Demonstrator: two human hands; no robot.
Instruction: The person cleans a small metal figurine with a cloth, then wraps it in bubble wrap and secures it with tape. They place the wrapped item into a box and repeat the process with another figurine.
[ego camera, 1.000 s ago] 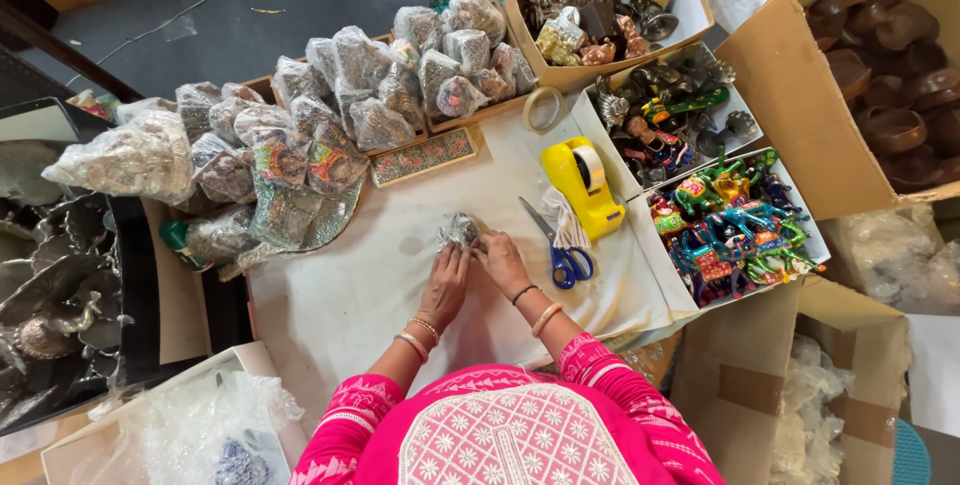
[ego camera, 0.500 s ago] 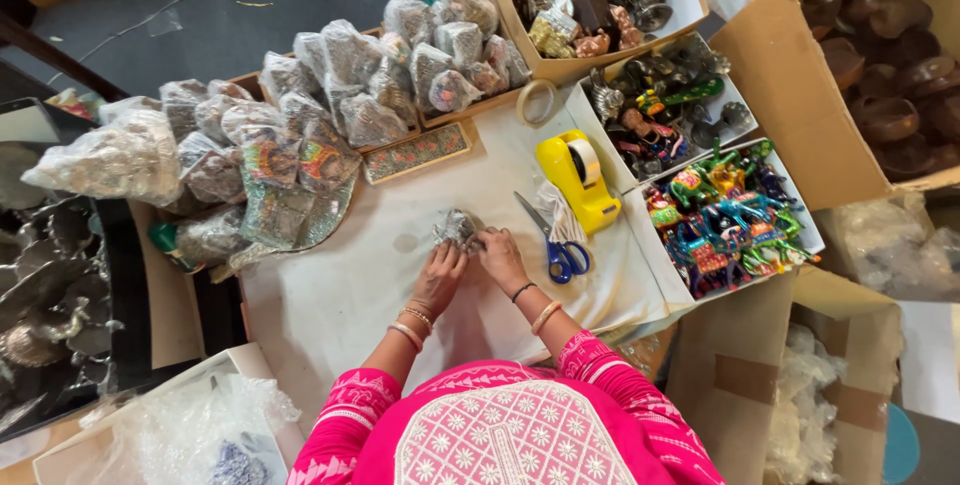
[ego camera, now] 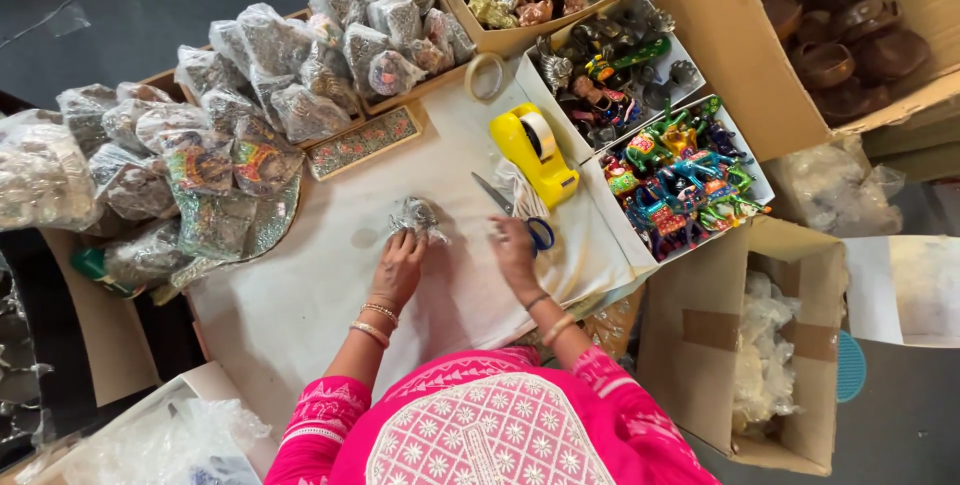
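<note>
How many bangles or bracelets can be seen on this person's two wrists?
4. Two gold-coloured bangles sit on the left wrist behind the left hand; a thin dark band and a gold-coloured bangle sit behind the right hand. Others may be hidden.

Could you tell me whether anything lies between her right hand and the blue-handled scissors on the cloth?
Nothing visible does: the right hand already rests on the scissors, partly covering the blue handles, beside the yellow tape dispenser.

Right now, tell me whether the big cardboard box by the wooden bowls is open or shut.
Open: the cardboard box has its flaps spread, showing brown wooden bowls inside.
</note>
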